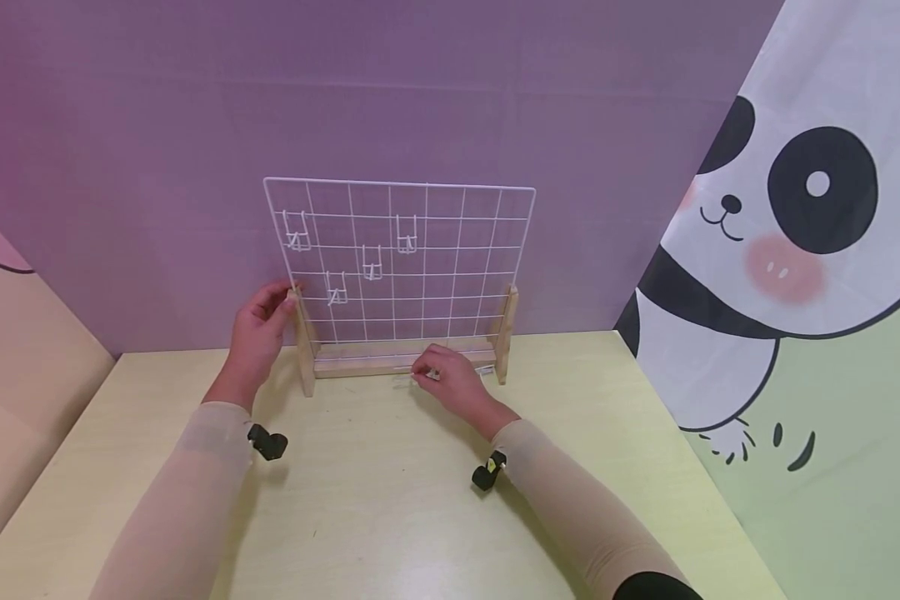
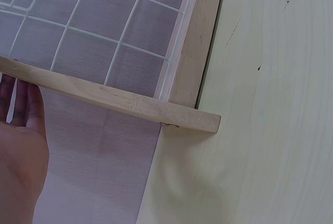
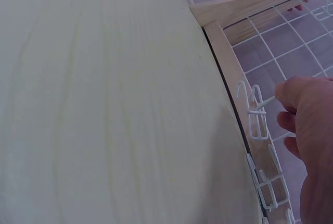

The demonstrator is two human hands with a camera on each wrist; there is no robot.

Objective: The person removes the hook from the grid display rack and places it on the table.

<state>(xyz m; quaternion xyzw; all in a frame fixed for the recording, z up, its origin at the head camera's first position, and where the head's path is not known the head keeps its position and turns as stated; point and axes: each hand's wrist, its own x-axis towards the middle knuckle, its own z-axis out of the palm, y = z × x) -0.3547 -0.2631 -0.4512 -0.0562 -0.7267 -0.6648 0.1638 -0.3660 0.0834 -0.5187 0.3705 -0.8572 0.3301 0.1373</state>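
A white wire grid panel (image 1: 442, 250) stands upright in a wooden stand (image 1: 305, 350). My left hand (image 1: 258, 325) grips the upper part of the stand's left post; in the left wrist view its fingers (image 2: 35, 107) pass behind the wood. Low in front of the grid, my right hand (image 1: 453, 382) pinches the stem of a white wire hook (image 3: 257, 113) between thumb and fingers. Just beside it, another white wire hook (image 3: 270, 185) lies along the stand's wooden base bar. Several similar hooks (image 1: 407, 236) hang on the grid's left half and centre.
The stand rests near the back of a pale wood-grain table (image 1: 390, 483). Behind it rises a purple backdrop (image 1: 390, 125), and a panda-print cloth (image 1: 720, 375) hangs at the right. A black wrist camera (image 1: 267, 442) sits on the left sleeve.
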